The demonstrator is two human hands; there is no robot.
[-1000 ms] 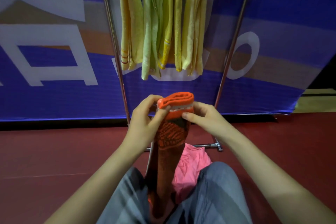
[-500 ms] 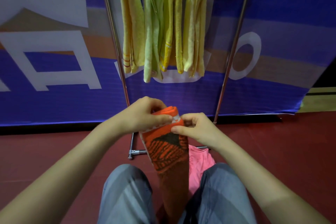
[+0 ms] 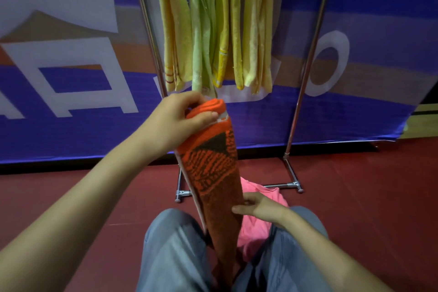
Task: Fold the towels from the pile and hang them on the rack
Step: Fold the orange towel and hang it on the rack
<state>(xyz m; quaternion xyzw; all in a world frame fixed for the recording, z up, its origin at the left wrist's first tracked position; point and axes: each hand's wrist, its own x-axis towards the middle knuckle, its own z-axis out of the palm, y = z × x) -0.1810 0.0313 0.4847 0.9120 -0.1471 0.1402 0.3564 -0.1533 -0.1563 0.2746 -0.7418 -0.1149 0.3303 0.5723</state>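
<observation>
A: Grip on the left hand (image 3: 175, 121), fingers (image 3: 206, 117)?
B: Curled tight over the folded top end of the orange towel (image 3: 213, 166), thumb on the near face. Holding it up just under the lower ends of the hung towels (image 3: 201, 31).
A: And the right hand (image 3: 258, 207)?
B: Pinching the same towel's right edge lower down, just above the knees. Can't tell how far round the back.
A: Towel shape?
B: Folded into a long narrow strip, orange with a dark pattern. Hanging tilted from the top grip down between the legs in grey trousers (image 3: 170, 251). Bottom end hidden there.
A: Pile?
B: Only a pink towel (image 3: 258, 227) in view, bunched on the red floor (image 3: 367, 197) behind the orange one, partly covered by the right wrist.
A: Further out?
B: Metal rack (image 3: 308, 66) straight ahead, feet on the floor. Four folded towels side by side on it: yellow, green, yellow, yellow. Blue banner (image 3: 71, 137) with white letters behind.
</observation>
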